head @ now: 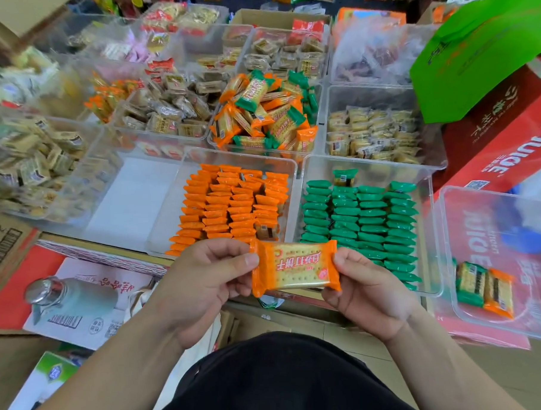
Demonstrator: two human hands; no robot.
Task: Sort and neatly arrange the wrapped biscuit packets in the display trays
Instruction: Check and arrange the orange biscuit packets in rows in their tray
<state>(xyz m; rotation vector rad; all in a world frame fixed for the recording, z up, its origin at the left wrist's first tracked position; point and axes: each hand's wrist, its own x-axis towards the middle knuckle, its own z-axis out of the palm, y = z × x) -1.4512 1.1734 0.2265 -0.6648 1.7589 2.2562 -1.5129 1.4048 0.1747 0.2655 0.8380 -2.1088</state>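
An orange-wrapped biscuit packet (295, 268) is held flat in front of me, print upside down. My left hand (204, 282) pinches its left end and my right hand (364, 289) pinches its right end. Just beyond, a clear tray (196, 160) holds orange packets (229, 206) standing in neat rows. To its right a second clear tray (430, 198) holds green packets (361, 219) in rows, with one packet (344, 176) standing at the back. Behind them a tray (212, 142) is heaped with mixed orange and green packets (268, 109).
A clear tray (453, 305) at the right holds one green and one orange packet (485, 288). Trays of pale wrapped biscuits fill the left and back. An empty clear tray (132, 195) sits left of the orange rows. A bottle (71, 297) lies on cartons at lower left. Red juice boxes (502, 139) stand right.
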